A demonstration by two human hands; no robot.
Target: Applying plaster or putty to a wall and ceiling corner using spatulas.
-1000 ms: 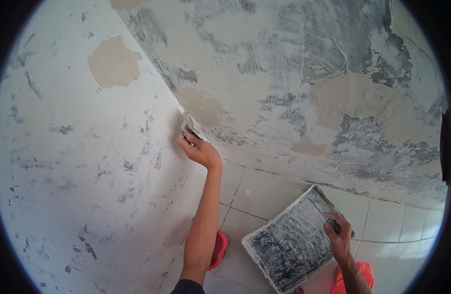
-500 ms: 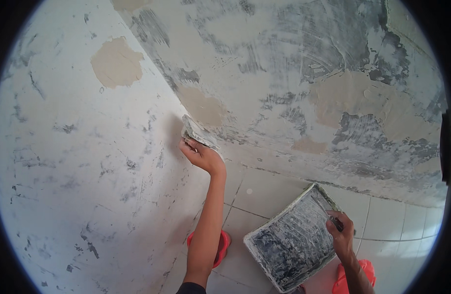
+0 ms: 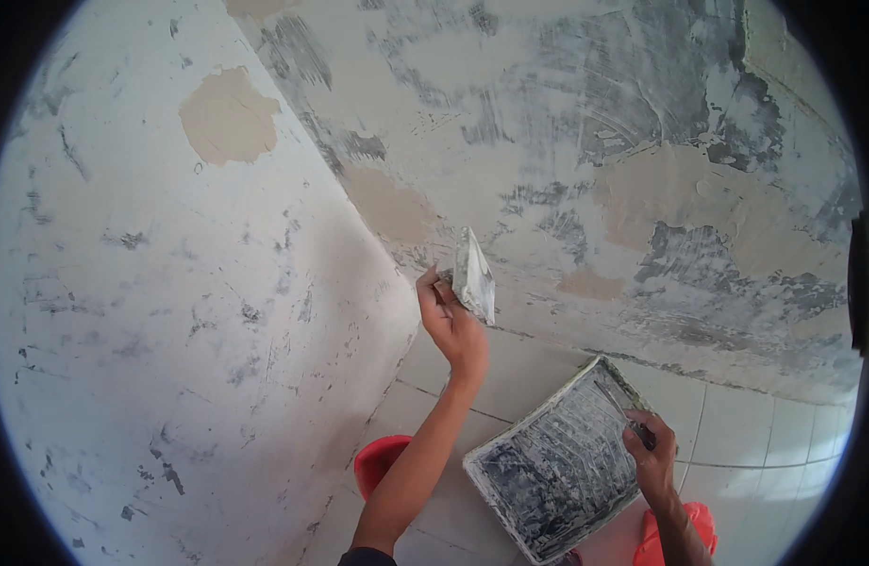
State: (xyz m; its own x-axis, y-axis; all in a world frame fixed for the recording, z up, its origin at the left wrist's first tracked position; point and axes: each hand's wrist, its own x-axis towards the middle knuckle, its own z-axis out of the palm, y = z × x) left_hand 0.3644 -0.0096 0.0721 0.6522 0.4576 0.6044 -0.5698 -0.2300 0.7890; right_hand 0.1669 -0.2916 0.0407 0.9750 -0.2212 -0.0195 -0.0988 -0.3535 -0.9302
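Observation:
My left hand grips a putty-crusted trowel, its blade raised just off the patchy grey wall, right of the corner with the white wall. My right hand is closed on the dark handle of a scraper at the right side of the shallow rectangular tray, which is smeared with grey-white putty. Where the scraper's thin blade rests inside the tray is hard to make out.
Square white floor tiles run along the wall's foot under and around the tray. A red container is partly behind my left forearm, and a crumpled-looking red object lies behind my right forearm. Beige patches mark both walls.
My left hand and trowel have come away from the wall corner and moved right, with the blade now more upright. My right hand stays at the tray.

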